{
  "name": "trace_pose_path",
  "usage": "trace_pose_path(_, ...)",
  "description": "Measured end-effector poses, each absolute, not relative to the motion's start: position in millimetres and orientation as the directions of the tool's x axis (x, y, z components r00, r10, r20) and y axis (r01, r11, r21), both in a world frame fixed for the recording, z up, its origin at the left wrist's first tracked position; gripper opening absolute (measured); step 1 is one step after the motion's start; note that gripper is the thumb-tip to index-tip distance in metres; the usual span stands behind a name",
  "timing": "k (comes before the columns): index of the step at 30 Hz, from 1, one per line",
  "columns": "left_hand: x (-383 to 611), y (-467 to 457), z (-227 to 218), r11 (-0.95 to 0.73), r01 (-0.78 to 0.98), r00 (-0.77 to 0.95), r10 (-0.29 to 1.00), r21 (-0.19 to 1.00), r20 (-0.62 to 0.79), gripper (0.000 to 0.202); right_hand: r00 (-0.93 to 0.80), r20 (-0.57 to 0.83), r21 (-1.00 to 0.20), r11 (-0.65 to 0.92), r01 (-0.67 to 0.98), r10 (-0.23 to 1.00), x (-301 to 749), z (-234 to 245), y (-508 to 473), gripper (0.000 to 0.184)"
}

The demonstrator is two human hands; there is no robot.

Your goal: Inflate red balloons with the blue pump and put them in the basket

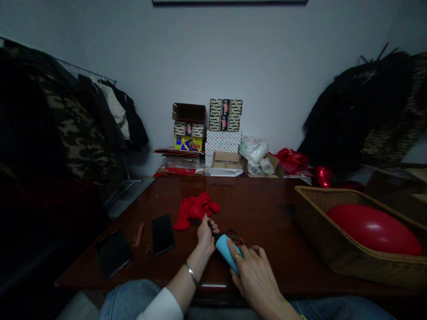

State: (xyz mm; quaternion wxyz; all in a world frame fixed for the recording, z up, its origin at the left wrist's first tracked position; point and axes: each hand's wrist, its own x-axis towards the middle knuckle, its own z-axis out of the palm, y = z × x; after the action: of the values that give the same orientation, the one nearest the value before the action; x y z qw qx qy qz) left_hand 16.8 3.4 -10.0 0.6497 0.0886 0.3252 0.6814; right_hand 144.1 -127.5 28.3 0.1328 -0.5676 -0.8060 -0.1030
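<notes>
My right hand (pixel 256 273) is wrapped round a light blue hand pump (pixel 226 251) that lies slanted over the near edge of the dark wooden table (pixel 260 209). My left hand (pixel 206 233) is closed at the pump's black nozzle end; what its fingers pinch there is too small to make out. A pile of limp red balloons (pixel 195 209) lies just beyond the left hand. A small dark patterned packet (pixel 235 237) sits beside the pump.
A wicker basket (pixel 320 240) at the right holds an inflated red balloon (pixel 373 229). Two dark phones (pixel 162 233) (pixel 113 253) and a red pen-like item (pixel 138 234) lie at the left. Stacked boxes (pixel 222 133) and bags stand against the wall. Clothes hang on both sides.
</notes>
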Motion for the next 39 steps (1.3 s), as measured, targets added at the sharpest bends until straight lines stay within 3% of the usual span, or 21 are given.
trace_pose_path(8,4,15,-9,0.005,-0.828,-0.201,0.930,0.560,-0.306,0.025,-0.359,0.389,0.009,0.386,0.922,0.848,163,16,-143,0.066)
trace_pose_path(19,-7,21,-8,0.015,-0.828,-0.182,0.938,0.561,-0.294,0.026,-0.471,0.487,0.110,0.483,0.869,0.736,200,4,-162,0.073)
trace_pose_path(30,10,7,-8,0.049,-0.835,-0.143,0.943,0.548,-0.301,0.025,-0.394,0.462,0.046,0.423,0.905,0.794,183,4,-157,0.068)
trace_pose_path(39,22,-2,-13,0.075,-0.832,-0.124,0.940,0.549,-0.317,0.024,-0.335,0.325,-0.051,0.370,0.928,0.885,160,23,-143,0.061)
